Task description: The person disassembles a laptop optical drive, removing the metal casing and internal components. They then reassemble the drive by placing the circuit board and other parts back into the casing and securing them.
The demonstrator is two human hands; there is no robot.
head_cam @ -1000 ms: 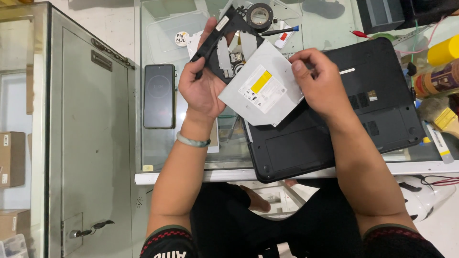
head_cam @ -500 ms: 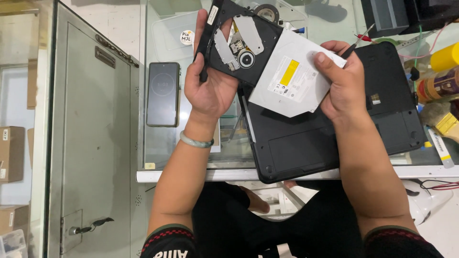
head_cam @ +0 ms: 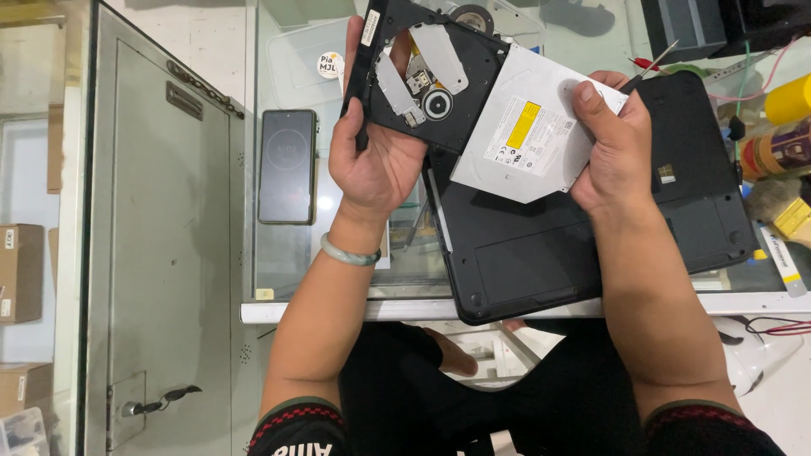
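Optical drive point(head_cam: 473, 101) higher and nearer the camera, tray end point(head_cam: 422, 76) now over left hand point(head_cam: 376, 160), seemingly further extended.

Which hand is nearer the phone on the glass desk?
Left. The left hand holds the optical drive just right of the phone; the right hand grips the drive's far end, over the laptop.

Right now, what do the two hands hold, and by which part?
Both hold one optical disc drive: the left hand grips the extended black tray, the right hand the silver metal casing's corner.
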